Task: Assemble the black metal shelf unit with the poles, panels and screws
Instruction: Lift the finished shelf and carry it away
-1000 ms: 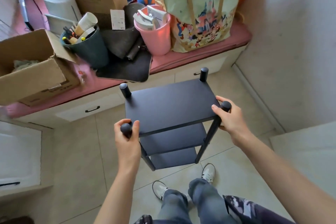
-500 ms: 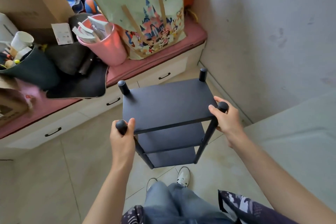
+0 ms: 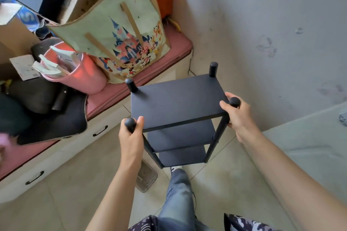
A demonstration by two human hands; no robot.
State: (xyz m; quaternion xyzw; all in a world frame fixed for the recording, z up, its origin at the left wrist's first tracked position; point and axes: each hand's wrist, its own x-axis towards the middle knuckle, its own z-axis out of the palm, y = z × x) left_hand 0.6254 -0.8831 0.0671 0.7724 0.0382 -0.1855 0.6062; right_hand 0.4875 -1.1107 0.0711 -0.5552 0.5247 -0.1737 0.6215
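The black metal shelf unit (image 3: 176,103) stands upright in front of me, with three flat panels stacked between four round-capped poles. My left hand (image 3: 131,137) is wrapped around the near left pole just under its cap. My right hand (image 3: 237,116) grips the near right pole at the top panel's corner. The far left pole (image 3: 130,84) and the far right pole (image 3: 213,69) stick up free above the top panel. The lower panels (image 3: 181,135) show beneath, partly hidden by the top one. Whether the feet touch the floor I cannot tell.
A low cabinet with a pink cushion (image 3: 180,43) runs along the left, loaded with a castle-print bag (image 3: 120,43), a pink bucket (image 3: 82,75), cardboard boxes and a dark mat (image 3: 56,120). A grey wall (image 3: 272,33) stands right. A floor drain (image 3: 147,176) lies by my leg (image 3: 178,193).
The view has swung rightwards, so the shelf unit now sits nearer the corner and the wall. Both hands keep the same hold on the near poles.
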